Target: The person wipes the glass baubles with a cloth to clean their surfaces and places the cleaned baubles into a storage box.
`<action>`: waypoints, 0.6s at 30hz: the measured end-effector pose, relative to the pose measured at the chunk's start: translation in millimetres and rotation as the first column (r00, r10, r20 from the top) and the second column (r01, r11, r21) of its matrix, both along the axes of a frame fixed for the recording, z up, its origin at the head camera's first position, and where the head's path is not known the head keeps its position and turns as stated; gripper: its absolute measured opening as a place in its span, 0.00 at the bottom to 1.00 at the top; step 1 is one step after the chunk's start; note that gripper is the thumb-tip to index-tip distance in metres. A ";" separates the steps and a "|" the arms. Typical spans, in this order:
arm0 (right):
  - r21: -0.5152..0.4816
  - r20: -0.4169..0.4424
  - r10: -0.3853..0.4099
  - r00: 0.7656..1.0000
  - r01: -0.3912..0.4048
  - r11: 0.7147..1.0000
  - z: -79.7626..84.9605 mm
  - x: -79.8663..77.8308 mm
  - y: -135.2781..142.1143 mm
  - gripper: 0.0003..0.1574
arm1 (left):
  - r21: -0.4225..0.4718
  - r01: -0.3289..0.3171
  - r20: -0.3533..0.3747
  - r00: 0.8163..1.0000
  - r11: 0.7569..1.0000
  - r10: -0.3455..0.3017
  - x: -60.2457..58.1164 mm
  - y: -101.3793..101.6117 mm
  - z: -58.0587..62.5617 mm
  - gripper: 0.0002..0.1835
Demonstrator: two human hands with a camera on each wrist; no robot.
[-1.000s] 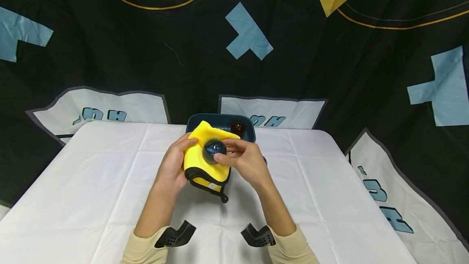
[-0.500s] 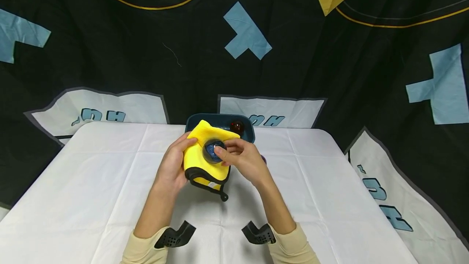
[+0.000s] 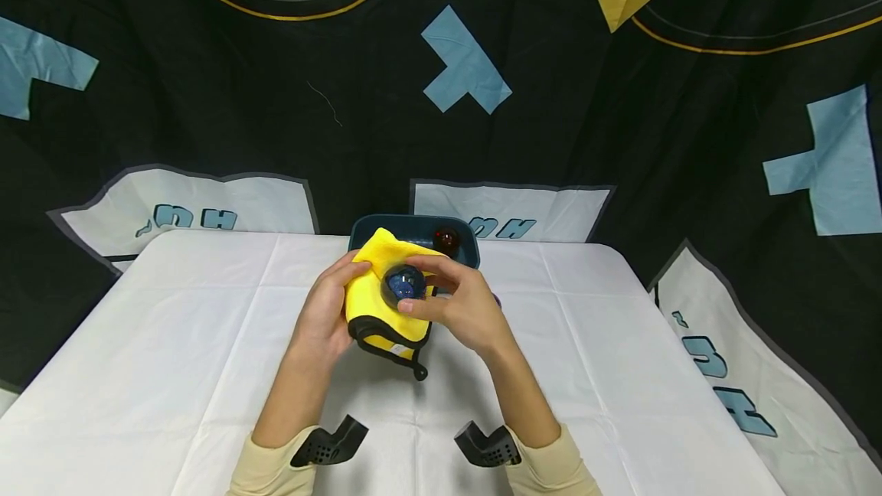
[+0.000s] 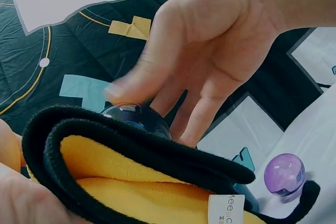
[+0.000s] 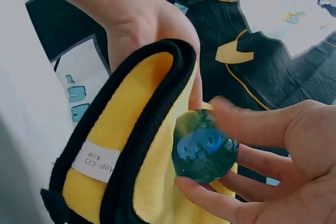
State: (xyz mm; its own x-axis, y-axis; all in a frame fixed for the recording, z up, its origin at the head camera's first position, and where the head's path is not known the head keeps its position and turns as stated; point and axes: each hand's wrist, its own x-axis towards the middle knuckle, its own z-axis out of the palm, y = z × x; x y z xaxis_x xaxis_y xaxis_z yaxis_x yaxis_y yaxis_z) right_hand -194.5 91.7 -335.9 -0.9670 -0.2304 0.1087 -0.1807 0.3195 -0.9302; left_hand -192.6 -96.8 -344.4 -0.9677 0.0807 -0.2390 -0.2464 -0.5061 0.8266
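Observation:
My left hand (image 3: 325,311) grips a folded yellow cloth (image 3: 368,308) with black edging and a hanging loop, held up over the table. Against the cloth's face sits a clear glass ball (image 3: 403,285), looking dark blue in the head view and green-blue in the right wrist view. The right hand (image 3: 470,311) holds this ball from its right side, thumb and fingers spread around it. In the left wrist view, the cloth's fold hides the lower part of the ball. A white label (image 5: 95,161) shows inside the fold.
Behind the hands stands a dark blue tray (image 3: 406,225) with a dark red ball (image 3: 446,240) in it. A purple ball (image 4: 284,174) lies on the white-covered table (image 3: 586,373), mostly hidden by the right hand in the head view. A black curtain (image 3: 276,136) hangs behind.
The right thumb has shifted over the ball's face and back down to its lower edge, uncovering more of it. The left hand and cloth stay almost in place.

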 end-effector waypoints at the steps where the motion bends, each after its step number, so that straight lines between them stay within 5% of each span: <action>1: 0.005 0.013 0.011 1.000 -0.011 1.000 0.3 -0.2 0.8 0.34 | -0.004 0.001 -0.001 1.000 1.000 -0.001 0.0 -0.1 -0.2 0.27; 9: 0.050 -0.002 0.013 1.000 -0.013 0.999 -0.9 -5.9 4.0 0.34 | 0.008 0.000 0.012 1.000 1.000 0.000 -0.9 1.0 -2.3 0.27; 18: 0.017 0.143 -0.017 0.990 0.015 1.000 -5.6 -13.0 7.1 0.31 | -0.009 0.011 -0.006 1.000 1.000 -0.011 1.1 1.3 -0.7 0.26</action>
State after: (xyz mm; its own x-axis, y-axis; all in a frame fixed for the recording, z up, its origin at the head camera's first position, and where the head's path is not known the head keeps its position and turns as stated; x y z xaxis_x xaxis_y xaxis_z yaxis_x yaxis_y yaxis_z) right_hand -207.5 98.7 -341.4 -0.9760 -0.2151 -0.0346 -0.0408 0.3363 -0.9409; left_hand -191.6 -95.5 -345.1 -0.9683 0.0888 -0.2336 -0.2464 -0.4960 0.8326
